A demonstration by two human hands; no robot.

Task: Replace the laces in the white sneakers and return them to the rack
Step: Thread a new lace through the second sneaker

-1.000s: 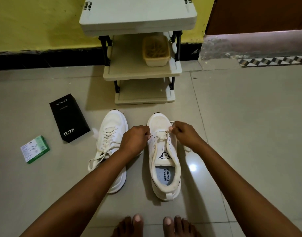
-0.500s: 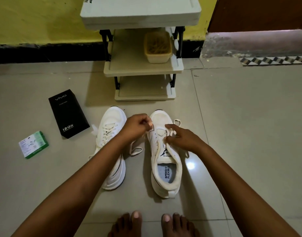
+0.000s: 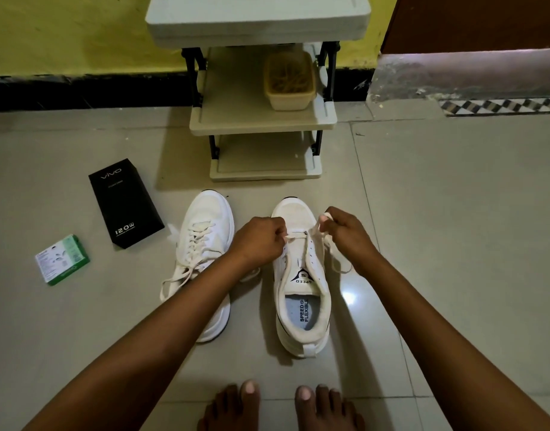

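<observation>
Two white sneakers stand side by side on the floor, toes pointing at the rack (image 3: 261,119). The left sneaker (image 3: 205,231) is laced, its loose lace ends trailing down its left side. The right sneaker (image 3: 301,287) has a single span of white lace (image 3: 298,235) across its lowest eyelets. My left hand (image 3: 259,241) pinches the lace's left end beside the toe. My right hand (image 3: 345,233) pinches the right end, lifted a little above the shoe, with slack lace hanging under the wrist.
A black phone box (image 3: 124,203) and a small green-and-white carton (image 3: 62,259) lie on the tiles to the left. A beige tub (image 3: 289,80) sits on the rack's middle shelf. My bare feet (image 3: 279,405) are at the bottom edge. A raised doorstep (image 3: 466,76) runs at the right.
My hands came together over the toe eyelets half a second ago, then drew apart again, pulling the lace taut across the right sneaker. The camera has tilted slightly.
</observation>
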